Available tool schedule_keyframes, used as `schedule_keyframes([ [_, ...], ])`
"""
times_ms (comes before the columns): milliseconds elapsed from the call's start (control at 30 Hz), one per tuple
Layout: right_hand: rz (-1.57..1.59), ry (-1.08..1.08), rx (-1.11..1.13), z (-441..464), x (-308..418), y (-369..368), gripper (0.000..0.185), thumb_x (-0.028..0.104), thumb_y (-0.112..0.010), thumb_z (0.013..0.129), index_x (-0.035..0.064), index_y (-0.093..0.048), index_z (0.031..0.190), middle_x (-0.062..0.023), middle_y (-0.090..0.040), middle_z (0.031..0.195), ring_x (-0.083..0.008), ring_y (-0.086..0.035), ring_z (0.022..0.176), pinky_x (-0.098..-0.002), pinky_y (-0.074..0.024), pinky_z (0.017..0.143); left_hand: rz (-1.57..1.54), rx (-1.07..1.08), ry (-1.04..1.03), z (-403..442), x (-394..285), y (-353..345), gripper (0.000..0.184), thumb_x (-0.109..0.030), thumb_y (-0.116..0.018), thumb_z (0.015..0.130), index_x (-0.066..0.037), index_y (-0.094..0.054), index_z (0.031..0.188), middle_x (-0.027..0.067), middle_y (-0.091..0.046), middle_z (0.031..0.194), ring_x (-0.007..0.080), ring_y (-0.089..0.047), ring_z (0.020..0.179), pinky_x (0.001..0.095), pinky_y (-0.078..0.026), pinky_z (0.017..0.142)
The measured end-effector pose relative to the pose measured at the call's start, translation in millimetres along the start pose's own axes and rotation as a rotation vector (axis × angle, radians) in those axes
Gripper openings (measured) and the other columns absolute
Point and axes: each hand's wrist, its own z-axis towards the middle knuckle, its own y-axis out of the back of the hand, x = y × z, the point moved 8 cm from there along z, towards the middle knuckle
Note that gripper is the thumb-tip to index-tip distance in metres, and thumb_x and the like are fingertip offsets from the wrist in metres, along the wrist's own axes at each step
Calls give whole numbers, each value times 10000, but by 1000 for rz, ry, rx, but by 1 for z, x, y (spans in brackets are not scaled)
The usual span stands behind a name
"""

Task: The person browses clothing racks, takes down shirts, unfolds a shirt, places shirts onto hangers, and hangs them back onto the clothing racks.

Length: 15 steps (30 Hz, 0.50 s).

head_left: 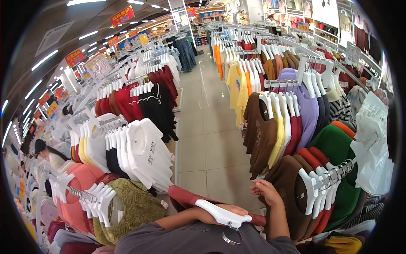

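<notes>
Close to my chest lies a dark red shirt (186, 197) on a white hanger (218, 213), its metal hook (231, 237) pointing down toward me. My left hand (226, 208) is closed around the shirt and hanger from the far side, and part of its grip is hidden. To the right, my right hand (267, 191) is raised with fingers stretched out, holding nothing. It is nearest to a brown shirt (281, 182) on the right rack. An olive patterned top (135, 203) hangs by my left forearm.
White shirts (148, 152) hang on the left rack, beside a coral top (78, 190). Right of the tiled aisle (203, 148) are a brown top (259, 135), a green garment (334, 148) and a metal rail (338, 173). A person (53, 156) is at far left.
</notes>
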Motion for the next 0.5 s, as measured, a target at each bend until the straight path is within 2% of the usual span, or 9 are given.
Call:
schedule_keyframes([
  [167,-138,13,21,19,33,-29,449,291,-597,949,-11,-531,1274,-142,-656,1084,-205,-634,946,-329,-501,848,-99,41,-50,-21,12,14,604,-124,-643,895,-27,-390,1435,172,-373,1498,311,-344,1399,405,-287,1135],
  [233,-216,20,56,36,48,-57,466,299,-603,946,-14,-527,1283,-145,-653,1101,-207,-632,970,-333,-499,863,-70,56,-56,-28,5,23,577,-179,-635,932,-15,-391,1428,158,-416,1467,288,-370,1382,402,-307,1132],
  [367,-448,-24,275,84,49,-141,510,322,-601,946,-20,-524,1316,-136,-639,1174,-212,-604,1098,-333,-464,958,-117,56,-84,-49,8,37,540,-176,-629,938,-27,-414,1411,138,-456,1434,256,-408,1353,385,-325,1120],
  [400,-530,-1,339,97,44,-162,488,307,-591,953,-17,-531,1314,-130,-634,1188,-213,-592,1116,-329,-457,969,-118,31,-109,-53,2,46,540,-176,-629,938,-27,-414,1411,138,-456,1434,256,-408,1353,385,-325,1120],
  [467,-681,70,471,122,26,-208,461,283,-572,967,-1,-533,1327,-131,-620,1220,-215,-563,1159,-319,-441,990,-108,144,-64,-59,-2,48,586,-159,-659,911,-13,-399,1416,178,-420,1451,296,-394,1360,398,-318,1125],
  [500,-750,119,540,134,11,-231,454,273,-562,973,10,-528,1342,-138,-610,1237,-217,-546,1184,-313,-432,1000,-116,139,-53,-64,-3,51,582,-140,-653,913,-1,-395,1415,170,-446,1434,280,-407,1353,386,-327,1120],
])
